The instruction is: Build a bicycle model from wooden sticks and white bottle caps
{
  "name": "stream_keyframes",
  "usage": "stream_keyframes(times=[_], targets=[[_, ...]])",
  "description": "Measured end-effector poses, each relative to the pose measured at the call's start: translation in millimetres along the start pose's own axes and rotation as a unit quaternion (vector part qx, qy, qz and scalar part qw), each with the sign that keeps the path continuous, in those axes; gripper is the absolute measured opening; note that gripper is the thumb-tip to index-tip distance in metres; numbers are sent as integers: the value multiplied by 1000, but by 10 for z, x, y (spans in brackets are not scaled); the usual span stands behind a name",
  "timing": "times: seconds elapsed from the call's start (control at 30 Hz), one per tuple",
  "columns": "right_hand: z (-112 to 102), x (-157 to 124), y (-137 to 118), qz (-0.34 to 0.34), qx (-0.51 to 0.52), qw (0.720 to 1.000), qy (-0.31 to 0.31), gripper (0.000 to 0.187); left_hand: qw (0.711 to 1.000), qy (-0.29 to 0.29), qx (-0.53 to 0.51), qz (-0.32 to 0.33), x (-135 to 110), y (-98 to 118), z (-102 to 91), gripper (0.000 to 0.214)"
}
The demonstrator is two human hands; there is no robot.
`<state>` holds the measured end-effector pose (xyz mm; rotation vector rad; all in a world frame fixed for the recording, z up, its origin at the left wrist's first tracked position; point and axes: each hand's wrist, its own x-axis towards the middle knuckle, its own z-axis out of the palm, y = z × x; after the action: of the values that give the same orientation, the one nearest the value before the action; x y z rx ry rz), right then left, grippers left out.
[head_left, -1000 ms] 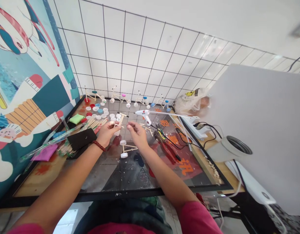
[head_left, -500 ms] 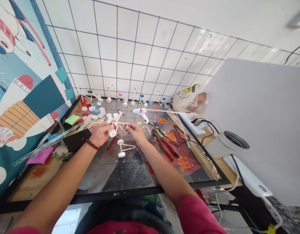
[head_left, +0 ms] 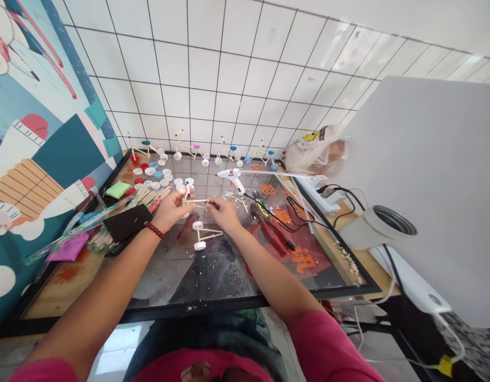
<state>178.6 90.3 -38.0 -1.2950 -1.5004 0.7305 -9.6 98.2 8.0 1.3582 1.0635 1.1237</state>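
My left hand [head_left: 169,212] is closed round a small model of wooden sticks [head_left: 197,201] with white bottle caps on it, and the hand hides part of it. At the model's right end, the thumb and fingers of my right hand [head_left: 224,213] pinch a short piece of stick; its far part is hidden. Just below the hands, a second stick frame [head_left: 209,237] with a white cap on each side of its left end lies on the glass tabletop [head_left: 165,276]. A white glue gun [head_left: 233,179] rests beyond my right hand.
Several finished cap-and-stick tricycles [head_left: 186,150] stand along the back edge. Loose bottle caps [head_left: 150,171] and a bundle of sticks [head_left: 145,197] lie at left, near a black card [head_left: 127,223]. Red-handled pliers [head_left: 274,236], a black cord [head_left: 276,222] and a grey lamp [head_left: 378,228] are at right.
The model in my left hand has been turned, its upright stick and caps now pointing differently and more hidden by the hand. My right hand stays at its right end. The view has shifted slightly.
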Motion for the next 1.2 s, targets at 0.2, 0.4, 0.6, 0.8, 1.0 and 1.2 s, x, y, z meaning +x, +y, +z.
stream_keyframes(times=[0.2, 0.4, 0.6, 0.8, 1.0, 1.2], targets=[[21, -35, -4, -11, 22, 1000, -14, 20, 995, -9, 102, 10, 21, -2, 15, 34], [-48, -30, -34, -29, 31, 999, -10, 16, 993, -24, 111, 34, 38, -3, 14, 33], [-80, -20, -95, -42, 0, 999, -18, 11, 983, -39, 174, 46, 19, 60, 10, 31], [-90, -12, -121, -61, -21, 998, -17, 8, 966, -48, 230, 106, 34, 26, -7, 26], [-71, -9, -27, -20, 12, 999, -34, 15, 969, -57, 218, 104, 48, 8, -18, 27], [-61, -37, 37, -21, 3, 999, -34, 12, 964, -65, 219, 139, 86, -81, -15, 25]])
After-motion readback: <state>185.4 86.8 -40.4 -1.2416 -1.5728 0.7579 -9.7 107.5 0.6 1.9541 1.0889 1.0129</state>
